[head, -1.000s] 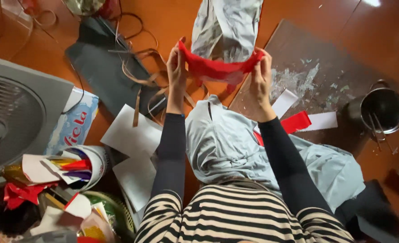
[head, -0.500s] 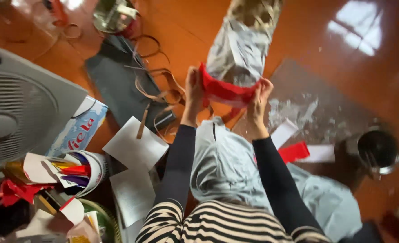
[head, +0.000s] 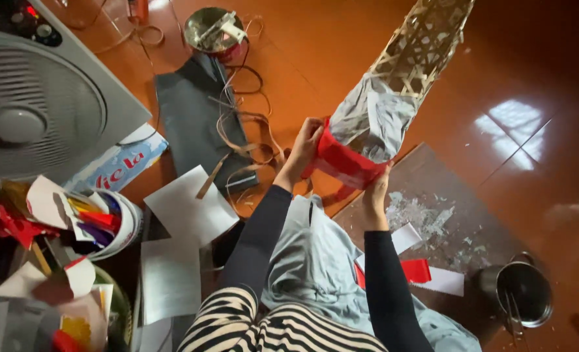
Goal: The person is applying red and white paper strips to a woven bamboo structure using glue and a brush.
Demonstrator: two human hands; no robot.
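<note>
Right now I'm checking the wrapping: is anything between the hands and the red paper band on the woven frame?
Nothing visible. The left hand and right hand both grip the red paper band directly, pressed against the silver-papered woven frame.

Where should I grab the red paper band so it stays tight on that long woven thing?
Probably at its two ends, one from each side, as the hands do. The red band wraps across the paper-covered lower part of the woven frame, which lies tilted away. The left hand pinches the left end, the right hand the right one, so the strip is pulled taut.
</note>
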